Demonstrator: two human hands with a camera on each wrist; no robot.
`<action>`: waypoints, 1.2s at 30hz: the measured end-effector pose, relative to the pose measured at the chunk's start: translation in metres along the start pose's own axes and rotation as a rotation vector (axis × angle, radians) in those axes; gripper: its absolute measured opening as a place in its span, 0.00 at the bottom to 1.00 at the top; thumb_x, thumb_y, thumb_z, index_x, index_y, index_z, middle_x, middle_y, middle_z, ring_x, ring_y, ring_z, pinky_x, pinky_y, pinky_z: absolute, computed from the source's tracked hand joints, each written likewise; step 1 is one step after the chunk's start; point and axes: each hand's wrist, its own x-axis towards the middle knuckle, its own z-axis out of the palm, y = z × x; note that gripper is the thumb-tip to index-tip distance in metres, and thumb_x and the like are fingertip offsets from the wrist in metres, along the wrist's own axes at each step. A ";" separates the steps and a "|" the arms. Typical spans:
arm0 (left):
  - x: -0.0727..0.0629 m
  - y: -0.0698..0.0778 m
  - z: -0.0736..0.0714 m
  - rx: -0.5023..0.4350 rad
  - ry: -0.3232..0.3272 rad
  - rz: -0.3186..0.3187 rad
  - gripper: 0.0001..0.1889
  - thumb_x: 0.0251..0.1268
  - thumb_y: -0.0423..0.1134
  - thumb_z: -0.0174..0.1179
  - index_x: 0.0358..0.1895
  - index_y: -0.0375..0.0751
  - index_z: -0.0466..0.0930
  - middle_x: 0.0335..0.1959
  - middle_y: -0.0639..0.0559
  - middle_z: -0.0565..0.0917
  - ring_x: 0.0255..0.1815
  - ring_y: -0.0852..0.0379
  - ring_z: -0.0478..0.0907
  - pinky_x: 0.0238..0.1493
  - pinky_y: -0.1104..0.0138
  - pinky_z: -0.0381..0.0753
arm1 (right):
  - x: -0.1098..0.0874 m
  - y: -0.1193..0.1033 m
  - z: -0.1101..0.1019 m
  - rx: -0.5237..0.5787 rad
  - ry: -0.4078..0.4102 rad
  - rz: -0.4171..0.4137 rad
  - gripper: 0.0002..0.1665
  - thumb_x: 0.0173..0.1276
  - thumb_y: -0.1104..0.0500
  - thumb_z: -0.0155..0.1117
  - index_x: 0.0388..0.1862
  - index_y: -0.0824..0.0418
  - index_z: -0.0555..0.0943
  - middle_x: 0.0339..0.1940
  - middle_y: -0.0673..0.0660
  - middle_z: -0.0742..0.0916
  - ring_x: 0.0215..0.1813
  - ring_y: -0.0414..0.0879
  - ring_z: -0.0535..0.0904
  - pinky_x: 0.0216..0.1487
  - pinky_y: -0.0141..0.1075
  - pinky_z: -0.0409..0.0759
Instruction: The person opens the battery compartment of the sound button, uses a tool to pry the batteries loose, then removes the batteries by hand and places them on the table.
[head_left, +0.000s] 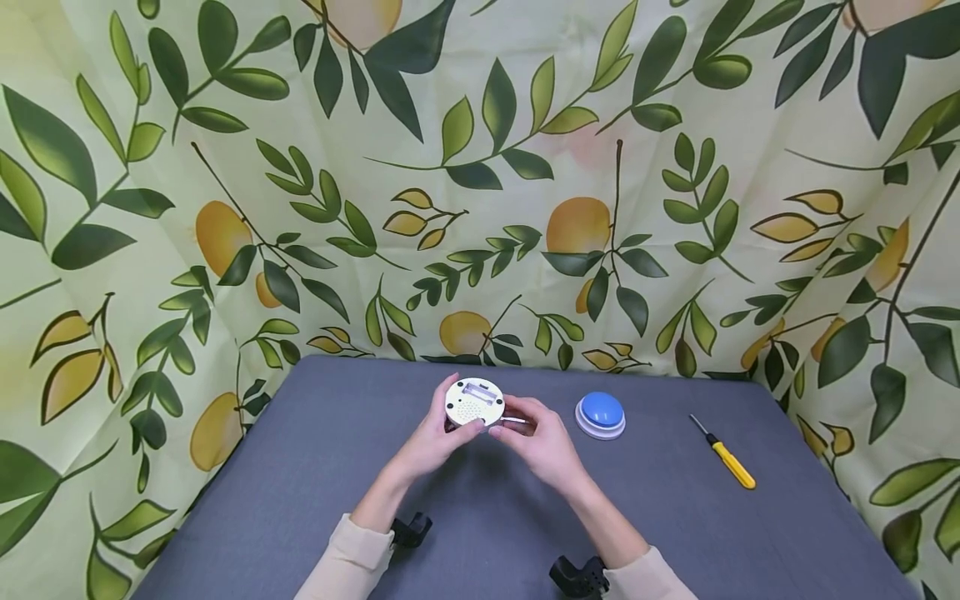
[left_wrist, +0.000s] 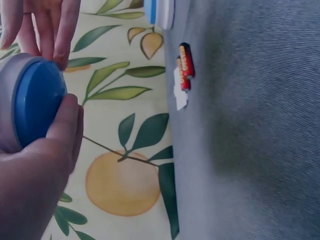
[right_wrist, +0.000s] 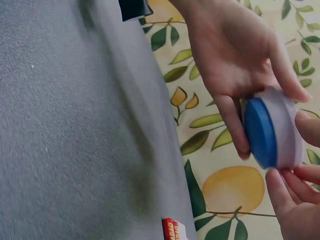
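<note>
A round white push button (head_left: 474, 402) with a blue dome is held up off the table, its underside towards the head view. That underside shows an uncovered battery slot, speaker holes and small dark feet. My left hand (head_left: 435, 435) grips it by the left side, fingers reaching over the blue dome (left_wrist: 40, 100). On the opposite side my right hand (head_left: 546, 446) pinches the rim with thumb and fingertips. Two red and black batteries (left_wrist: 186, 65) lie on the table beside a small white piece (left_wrist: 180, 92); the right hand mostly covers them in the head view.
A second blue and white button (head_left: 602, 414) sits dome up to the right of my hands. Farther right lies a screwdriver (head_left: 726, 457) with a yellow handle. Leaf-patterned cloth (head_left: 480, 250) hangs behind the grey table (head_left: 300, 500) and at both sides.
</note>
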 end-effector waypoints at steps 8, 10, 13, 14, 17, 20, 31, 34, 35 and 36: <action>-0.007 -0.004 -0.012 -0.063 -0.105 0.000 0.43 0.75 0.32 0.57 0.81 0.34 0.36 0.80 0.34 0.50 0.80 0.41 0.50 0.75 0.57 0.57 | 0.009 0.003 0.010 -0.009 0.031 0.030 0.42 0.58 0.64 0.79 0.69 0.72 0.72 0.60 0.64 0.80 0.59 0.58 0.82 0.57 0.48 0.80; -0.007 -0.005 -0.017 -0.038 -0.097 -0.004 0.42 0.75 0.31 0.57 0.81 0.33 0.39 0.80 0.34 0.51 0.80 0.41 0.52 0.73 0.58 0.61 | 0.013 0.005 0.012 -0.005 0.020 0.036 0.42 0.58 0.65 0.79 0.70 0.73 0.72 0.60 0.64 0.79 0.59 0.58 0.82 0.57 0.47 0.81; -0.007 -0.008 -0.023 0.000 -0.068 -0.019 0.41 0.73 0.30 0.60 0.81 0.33 0.44 0.78 0.32 0.57 0.76 0.38 0.61 0.70 0.57 0.68 | 0.021 0.008 0.013 -0.004 -0.008 0.040 0.42 0.58 0.66 0.79 0.70 0.73 0.72 0.61 0.65 0.79 0.60 0.59 0.81 0.57 0.44 0.81; -0.006 -0.008 -0.025 0.016 -0.054 -0.028 0.41 0.72 0.30 0.62 0.80 0.34 0.46 0.77 0.33 0.60 0.74 0.39 0.64 0.69 0.56 0.69 | 0.023 0.010 0.014 -0.004 -0.020 0.047 0.42 0.58 0.67 0.79 0.70 0.73 0.72 0.61 0.66 0.79 0.60 0.59 0.81 0.57 0.43 0.81; -0.004 -0.010 -0.030 0.071 -0.006 -0.047 0.40 0.68 0.32 0.66 0.78 0.33 0.53 0.73 0.32 0.67 0.69 0.38 0.71 0.66 0.53 0.73 | 0.030 0.015 0.016 -0.037 -0.048 0.052 0.41 0.59 0.68 0.78 0.69 0.75 0.71 0.60 0.67 0.79 0.57 0.59 0.82 0.54 0.41 0.82; -0.001 -0.014 -0.034 0.100 0.040 -0.066 0.40 0.65 0.33 0.70 0.76 0.32 0.59 0.69 0.32 0.72 0.65 0.39 0.75 0.64 0.52 0.76 | 0.034 0.015 0.019 -0.073 -0.065 0.056 0.39 0.59 0.70 0.76 0.68 0.78 0.71 0.58 0.69 0.80 0.54 0.61 0.84 0.51 0.40 0.84; 0.016 -0.032 -0.037 0.167 0.114 -0.112 0.38 0.57 0.29 0.74 0.69 0.23 0.65 0.61 0.31 0.78 0.58 0.40 0.79 0.61 0.49 0.76 | 0.052 0.049 0.025 -0.124 -0.076 0.119 0.39 0.59 0.65 0.78 0.67 0.75 0.73 0.56 0.67 0.85 0.58 0.57 0.83 0.56 0.46 0.81; 0.017 -0.038 -0.036 0.180 0.114 -0.131 0.38 0.56 0.28 0.74 0.68 0.21 0.65 0.60 0.30 0.78 0.58 0.40 0.79 0.61 0.50 0.77 | 0.053 0.057 0.029 -0.138 -0.078 0.127 0.39 0.58 0.66 0.78 0.66 0.77 0.73 0.53 0.67 0.86 0.56 0.57 0.84 0.54 0.46 0.82; 0.018 -0.040 -0.036 0.182 0.116 -0.141 0.37 0.55 0.28 0.74 0.68 0.21 0.66 0.60 0.31 0.78 0.58 0.40 0.79 0.60 0.50 0.77 | 0.053 0.060 0.030 -0.143 -0.077 0.127 0.38 0.58 0.66 0.78 0.65 0.77 0.74 0.52 0.67 0.86 0.55 0.57 0.84 0.54 0.45 0.82; 0.018 -0.042 -0.036 0.182 0.118 -0.147 0.37 0.55 0.28 0.74 0.67 0.21 0.66 0.60 0.31 0.79 0.58 0.40 0.79 0.60 0.50 0.77 | 0.053 0.061 0.031 -0.146 -0.077 0.127 0.38 0.57 0.66 0.78 0.65 0.78 0.74 0.52 0.67 0.87 0.54 0.57 0.85 0.53 0.45 0.83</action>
